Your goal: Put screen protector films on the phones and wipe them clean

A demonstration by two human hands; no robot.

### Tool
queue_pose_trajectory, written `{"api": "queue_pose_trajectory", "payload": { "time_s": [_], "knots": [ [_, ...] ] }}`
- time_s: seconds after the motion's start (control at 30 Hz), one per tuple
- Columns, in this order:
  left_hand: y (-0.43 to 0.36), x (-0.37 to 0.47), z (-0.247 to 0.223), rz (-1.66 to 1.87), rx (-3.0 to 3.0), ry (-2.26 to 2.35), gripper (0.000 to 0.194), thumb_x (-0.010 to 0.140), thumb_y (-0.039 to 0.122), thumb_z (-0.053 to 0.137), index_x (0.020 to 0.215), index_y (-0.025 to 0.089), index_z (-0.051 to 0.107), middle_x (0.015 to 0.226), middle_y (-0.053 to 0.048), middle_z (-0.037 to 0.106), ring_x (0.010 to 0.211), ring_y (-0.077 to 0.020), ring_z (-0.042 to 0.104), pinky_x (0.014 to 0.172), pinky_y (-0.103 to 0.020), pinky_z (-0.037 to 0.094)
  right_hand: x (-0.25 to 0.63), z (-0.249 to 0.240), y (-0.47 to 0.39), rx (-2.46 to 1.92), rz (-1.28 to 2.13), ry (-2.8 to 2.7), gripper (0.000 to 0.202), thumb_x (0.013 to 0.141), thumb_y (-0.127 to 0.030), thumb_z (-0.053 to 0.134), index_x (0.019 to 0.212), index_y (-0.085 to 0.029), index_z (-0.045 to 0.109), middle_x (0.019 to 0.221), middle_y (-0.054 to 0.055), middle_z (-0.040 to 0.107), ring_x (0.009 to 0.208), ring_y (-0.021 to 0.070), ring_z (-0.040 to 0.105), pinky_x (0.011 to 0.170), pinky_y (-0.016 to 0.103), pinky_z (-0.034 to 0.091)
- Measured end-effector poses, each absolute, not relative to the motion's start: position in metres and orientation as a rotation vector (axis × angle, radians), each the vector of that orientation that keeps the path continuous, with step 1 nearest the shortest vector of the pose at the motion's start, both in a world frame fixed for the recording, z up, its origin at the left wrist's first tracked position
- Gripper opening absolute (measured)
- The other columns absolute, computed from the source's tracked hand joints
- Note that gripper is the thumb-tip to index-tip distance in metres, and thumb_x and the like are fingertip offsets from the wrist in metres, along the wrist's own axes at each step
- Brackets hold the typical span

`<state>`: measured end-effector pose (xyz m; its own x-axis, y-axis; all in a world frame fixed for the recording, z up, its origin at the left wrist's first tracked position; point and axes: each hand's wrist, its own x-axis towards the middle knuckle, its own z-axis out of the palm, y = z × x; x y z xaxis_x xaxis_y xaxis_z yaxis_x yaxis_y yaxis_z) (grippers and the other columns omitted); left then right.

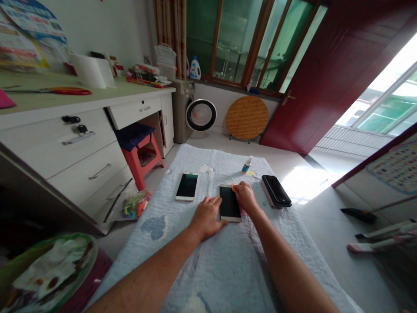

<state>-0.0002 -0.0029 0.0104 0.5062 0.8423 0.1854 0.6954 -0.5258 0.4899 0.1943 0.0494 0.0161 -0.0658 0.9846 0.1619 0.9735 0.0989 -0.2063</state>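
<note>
A phone with a dark screen (230,206) lies flat on the pale blue cloth (208,274), between my hands. My left hand (207,216) is against its left edge, fingers and thumb spread around the lower left corner. At the top right corner, my right hand (244,195) pinches a small orange thing (233,186) against the phone; what it is cannot be made out. Another phone (186,186) with a white frame rests to the left. A small spray bottle (246,165) stands beyond my right hand. Dark stacked phones or cases (276,191) lie to the right.
At the left stand a desk with drawers (97,171) and a red stool (143,156). A bin (55,274) holding crumpled tissue is at the lower left. Behind are a washing machine with its door open (201,115) and a round wooden board (246,117).
</note>
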Motion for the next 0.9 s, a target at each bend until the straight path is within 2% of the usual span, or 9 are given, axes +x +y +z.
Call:
{"api": "queue_pose_trajectory", "payload": {
  "time_s": [0.2, 0.43, 0.7, 0.9],
  "knots": [
    [-0.002, 0.000, 0.006, 0.577, 2.388, 1.284, 0.071, 0.071, 0.045, 0.072, 0.131, 0.013, 0.052, 0.137, -0.013, 0.054, 0.123, -0.0317, 0.048, 0.105, -0.043, 0.039, 0.196, 0.017, -0.002, -1.793, 0.178, -2.139, 0.037, 0.100, -0.030, 0.040, 0.090, -0.020, 0.074, 0.079, 0.003, 0.057, 0.076, 0.0130, 0.054, 0.070, 0.022, 0.037],
    [-0.001, 0.001, 0.001, 0.626, 2.410, 1.266, 0.065, 0.074, 0.044, 0.071, 0.129, 0.016, 0.052, 0.134, -0.012, 0.057, 0.121, -0.0310, 0.050, 0.103, -0.042, 0.040, 0.191, 0.022, -0.054, -1.678, 0.223, -2.155, 0.037, 0.099, -0.033, 0.040, 0.092, -0.021, 0.074, 0.079, 0.005, 0.056, 0.076, 0.0155, 0.052, 0.069, 0.024, 0.038],
    [0.005, -0.002, -0.003, 0.610, 2.430, 1.200, 0.063, 0.080, 0.052, 0.063, 0.129, 0.014, 0.052, 0.134, -0.014, 0.056, 0.120, -0.0301, 0.051, 0.101, -0.041, 0.041, 0.164, 0.025, -0.049, -1.529, 0.277, -2.282, 0.028, 0.096, -0.023, 0.050, 0.086, -0.021, 0.075, 0.083, 0.005, 0.059, 0.080, 0.0154, 0.050, 0.075, 0.026, 0.036],
    [0.007, -0.004, 0.000, 0.589, 2.438, 1.164, 0.067, 0.078, 0.056, 0.066, 0.129, 0.014, 0.052, 0.134, -0.014, 0.056, 0.119, -0.0305, 0.051, 0.101, -0.041, 0.041, 0.172, 0.027, -0.046, -1.470, 0.337, -2.337, 0.025, 0.096, -0.024, 0.050, 0.092, -0.025, 0.076, 0.085, 0.003, 0.060, 0.081, 0.0145, 0.051, 0.074, 0.026, 0.037]
  ]
}}
